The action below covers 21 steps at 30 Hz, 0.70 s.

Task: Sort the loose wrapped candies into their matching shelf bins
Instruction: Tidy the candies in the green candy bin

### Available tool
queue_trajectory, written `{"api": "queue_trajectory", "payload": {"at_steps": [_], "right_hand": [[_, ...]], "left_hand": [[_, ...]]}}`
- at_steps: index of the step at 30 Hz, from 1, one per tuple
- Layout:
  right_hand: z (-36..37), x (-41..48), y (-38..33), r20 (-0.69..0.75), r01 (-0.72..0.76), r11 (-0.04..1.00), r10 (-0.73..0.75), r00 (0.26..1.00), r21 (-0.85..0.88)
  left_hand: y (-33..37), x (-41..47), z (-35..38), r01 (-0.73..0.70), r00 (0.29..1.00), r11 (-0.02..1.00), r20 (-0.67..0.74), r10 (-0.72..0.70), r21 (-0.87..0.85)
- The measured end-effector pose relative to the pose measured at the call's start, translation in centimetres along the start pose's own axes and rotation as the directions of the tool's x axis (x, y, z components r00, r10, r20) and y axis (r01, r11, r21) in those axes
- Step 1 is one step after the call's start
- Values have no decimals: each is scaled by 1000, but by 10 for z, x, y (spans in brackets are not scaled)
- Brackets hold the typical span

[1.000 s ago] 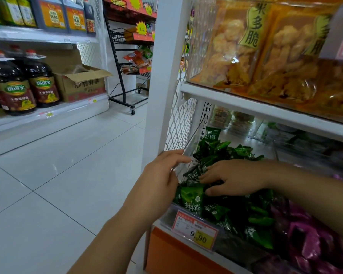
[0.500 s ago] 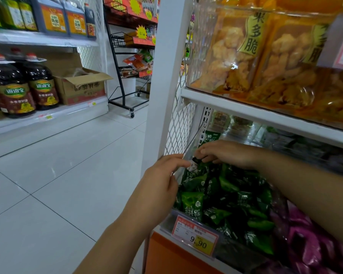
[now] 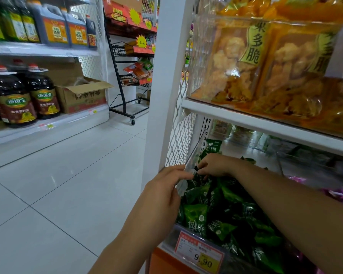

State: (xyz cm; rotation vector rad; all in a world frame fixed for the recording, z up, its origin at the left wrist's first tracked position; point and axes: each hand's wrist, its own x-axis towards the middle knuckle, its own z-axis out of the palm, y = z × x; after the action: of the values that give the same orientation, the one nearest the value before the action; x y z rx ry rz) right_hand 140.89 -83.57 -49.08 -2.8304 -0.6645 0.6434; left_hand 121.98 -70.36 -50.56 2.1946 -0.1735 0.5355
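Observation:
A clear shelf bin (image 3: 181, 187) is heaped with green wrapped candies (image 3: 216, 212). My left hand (image 3: 162, 194) rests against the bin's left wall, fingers fairly straight, fingertips on its top edge. My right hand (image 3: 213, 165) reaches across over the back left of the green pile and pinches a dark green candy (image 3: 196, 168) between thumb and fingers. Purple wrapped candies (image 3: 339, 194) fill the neighbouring bin to the right, mostly hidden behind my right forearm.
A price tag reading 9.90 (image 3: 200, 252) hangs on the bin's front. The shelf above (image 3: 265, 123) carries orange snack packs (image 3: 246, 60). The white upright post (image 3: 164, 86) and mesh panel stand left of the bin. Across the tiled aisle stand oil bottles (image 3: 24, 99) and a cardboard box (image 3: 81, 95).
My right hand went from lying on the middle of the green pile to the back left corner of the bin, where it now pinches a candy. My left hand stayed on the bin wall.

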Motion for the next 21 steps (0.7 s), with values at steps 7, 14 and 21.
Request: {"api": "queue_trajectory", "payload": {"at_steps": [7, 14, 21], "right_hand": [[-2, 26, 7, 117, -172, 932, 141, 983, 318], [1, 21, -5, 164, -132, 982, 110, 980, 133], [6, 18, 7, 163, -159, 921, 107, 981, 355]], "left_hand": [[-3, -1, 1, -6, 1000, 1000, -9, 6, 16], [-1, 1, 2, 7, 1000, 1000, -22, -6, 28], [2, 0, 2, 13, 1000, 999, -23, -12, 40]]}}
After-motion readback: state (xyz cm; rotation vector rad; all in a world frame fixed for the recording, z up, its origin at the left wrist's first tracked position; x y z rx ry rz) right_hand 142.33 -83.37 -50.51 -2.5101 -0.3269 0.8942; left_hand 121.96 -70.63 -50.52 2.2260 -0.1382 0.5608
